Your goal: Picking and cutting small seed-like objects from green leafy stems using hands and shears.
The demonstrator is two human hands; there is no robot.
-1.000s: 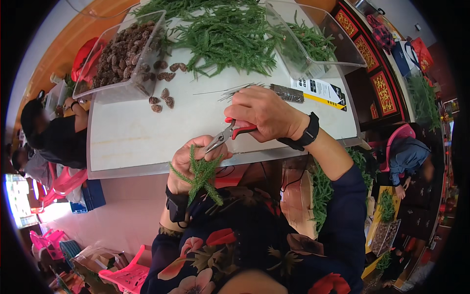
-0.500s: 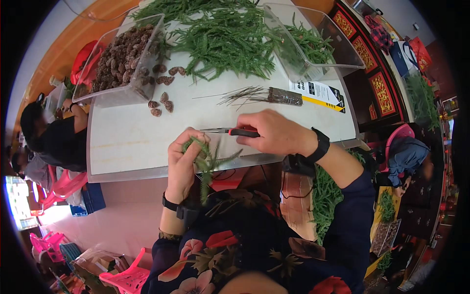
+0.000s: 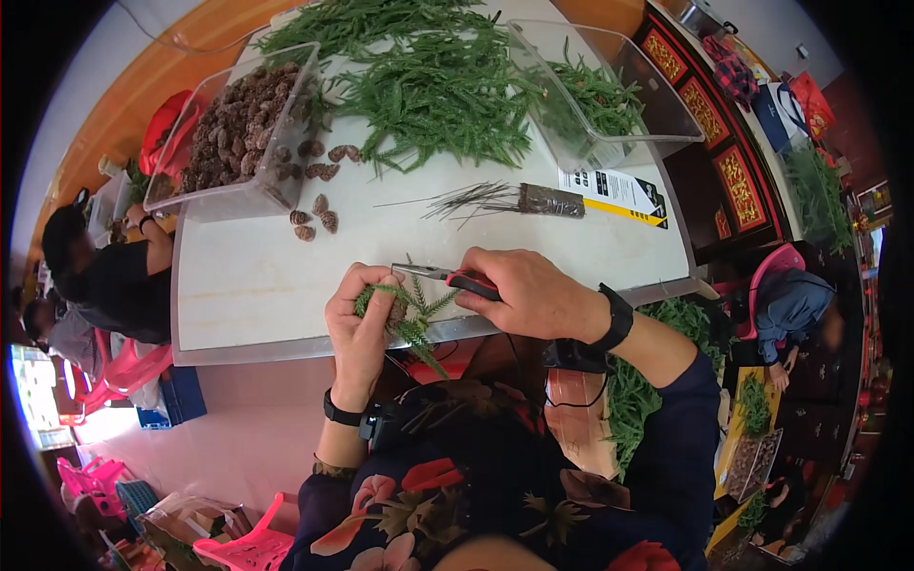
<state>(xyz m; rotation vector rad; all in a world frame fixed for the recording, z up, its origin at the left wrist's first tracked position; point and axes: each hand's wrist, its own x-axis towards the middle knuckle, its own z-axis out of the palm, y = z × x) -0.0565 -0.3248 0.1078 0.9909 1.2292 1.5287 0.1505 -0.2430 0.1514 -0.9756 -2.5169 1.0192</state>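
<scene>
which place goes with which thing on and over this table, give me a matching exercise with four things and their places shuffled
Things
1. heap of brown scaly cones
2. metal pliers with red and black handles
3. green needle-leaved sprig
4. bundle of thin dark wires

Places
A. held in the right hand
B. on the white tabletop, by a white card with a yellow stripe
C. in the clear plastic box at the left
D. held in the left hand

Right pairs: 1-C, 2-A, 3-D, 4-B
</scene>
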